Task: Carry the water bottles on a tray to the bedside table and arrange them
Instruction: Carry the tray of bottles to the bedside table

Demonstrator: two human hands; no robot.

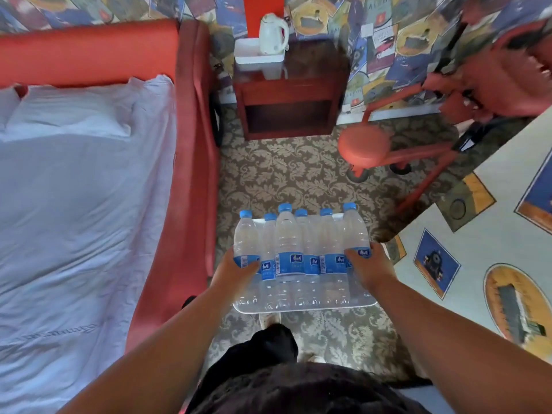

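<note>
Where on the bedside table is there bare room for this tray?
The bedside table is bare on its right part, up to the wall. Its left rear corner is crowded: a white tray holding a kettle.

Six clear blue-capped water bottles [301,255] upright on a white tray [301,307], dark red bedside table [288,91] ahead

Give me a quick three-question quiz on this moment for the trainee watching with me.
1. How many water bottles stand on the tray?
2. True or false: the tray already rests on the bedside table.
3. What sits on the bedside table? A) a lamp B) a white kettle on a white tray C) a phone

Key: 1) six; 2) false, the left hand and right hand carry it above the carpet; 3) B.
</note>
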